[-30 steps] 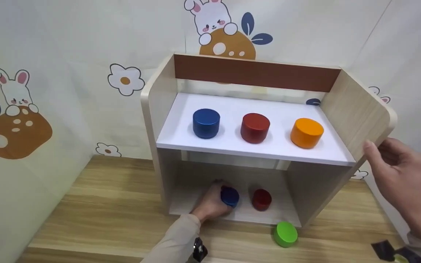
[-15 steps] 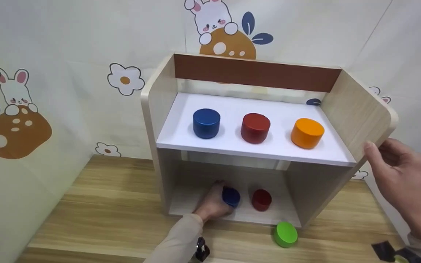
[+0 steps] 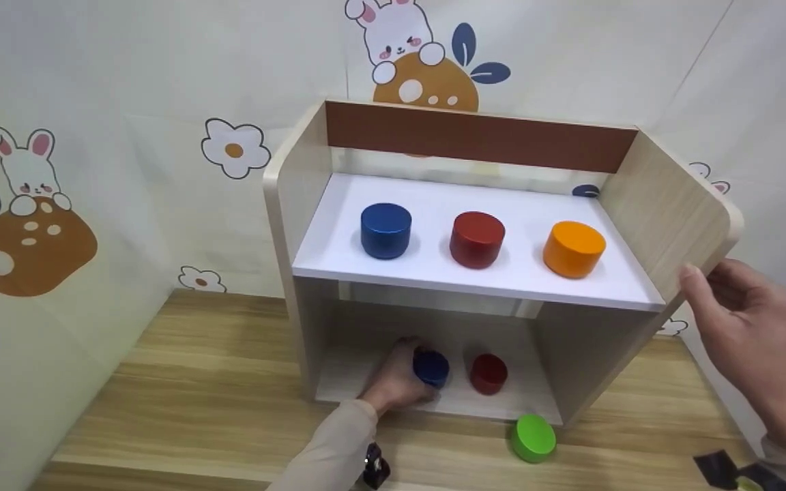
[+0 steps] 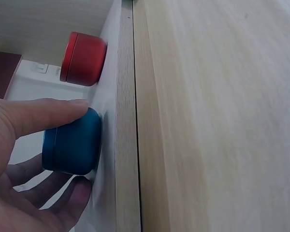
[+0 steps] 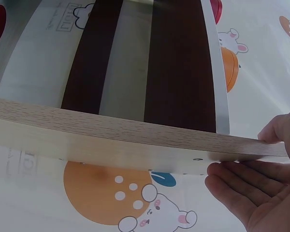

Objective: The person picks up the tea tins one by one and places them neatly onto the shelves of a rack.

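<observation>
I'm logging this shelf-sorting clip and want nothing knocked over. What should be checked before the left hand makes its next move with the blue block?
1. Grip on blue block: left hand has thumb and fingers round it. Ok.
2. Block seated on the lower shelf: its base rests flat on the white board. Ok.
3. Gap to the small red block: apart, not touching. Ok.
4. Shelf steadied: right hand holds the right side panel. Ok.
5. Exit path: green block lies on the table in front, off to the right of the sleeve. Ok.
6. How firm the grip is: cannot tell.
</observation>
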`<state>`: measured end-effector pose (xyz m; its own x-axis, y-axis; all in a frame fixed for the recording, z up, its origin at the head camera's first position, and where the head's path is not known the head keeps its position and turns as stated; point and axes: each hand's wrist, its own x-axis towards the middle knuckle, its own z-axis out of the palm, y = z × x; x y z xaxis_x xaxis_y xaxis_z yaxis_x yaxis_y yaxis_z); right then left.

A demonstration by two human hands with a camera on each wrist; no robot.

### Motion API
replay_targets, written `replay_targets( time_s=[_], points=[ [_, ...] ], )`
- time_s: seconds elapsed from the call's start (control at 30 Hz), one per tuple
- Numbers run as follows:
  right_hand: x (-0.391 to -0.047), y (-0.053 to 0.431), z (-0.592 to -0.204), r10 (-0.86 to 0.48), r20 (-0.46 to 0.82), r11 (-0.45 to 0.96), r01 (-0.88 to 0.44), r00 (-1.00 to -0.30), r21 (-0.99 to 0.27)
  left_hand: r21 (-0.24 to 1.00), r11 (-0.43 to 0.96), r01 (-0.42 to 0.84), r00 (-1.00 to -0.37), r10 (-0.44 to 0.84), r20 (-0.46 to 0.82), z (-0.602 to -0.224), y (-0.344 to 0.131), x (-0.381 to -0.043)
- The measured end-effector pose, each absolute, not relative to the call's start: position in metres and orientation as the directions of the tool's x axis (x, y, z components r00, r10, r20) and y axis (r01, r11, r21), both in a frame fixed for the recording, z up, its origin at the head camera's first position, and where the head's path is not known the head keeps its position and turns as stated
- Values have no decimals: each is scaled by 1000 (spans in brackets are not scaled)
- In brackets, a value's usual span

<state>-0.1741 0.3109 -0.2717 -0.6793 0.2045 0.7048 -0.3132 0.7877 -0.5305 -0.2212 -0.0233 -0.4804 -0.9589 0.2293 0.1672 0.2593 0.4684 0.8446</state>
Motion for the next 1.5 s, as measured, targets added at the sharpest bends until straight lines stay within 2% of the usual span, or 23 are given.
replay_targets(
  time_s=[0.17,0.43,0.57,0.9,1.13,1.5],
  points=[
    [-174,311,-272,206,709,792,-311,-674,-525,842,446,304,-948,232,219,-476,-27,-218],
    [-174,310,-272,219,697,773,-315,-683,-551,750,547,372,-928,203,312,-461,-27,-206],
    [-173,311,-272,222,692,774,-307,-687,-553,735,555,389,-920,195,339,-453,-20,-197],
    [-173,310,-272,217,687,775,-305,-693,-553,782,504,367,-925,282,253,-442,11,-182],
    [-173,310,-272,206,698,767,-330,-686,-550,771,496,399,-900,371,228,-452,35,-174],
    [-173,310,-272,205,694,760,-334,-690,-557,734,540,412,-882,437,174,-471,75,-165]
  ],
)
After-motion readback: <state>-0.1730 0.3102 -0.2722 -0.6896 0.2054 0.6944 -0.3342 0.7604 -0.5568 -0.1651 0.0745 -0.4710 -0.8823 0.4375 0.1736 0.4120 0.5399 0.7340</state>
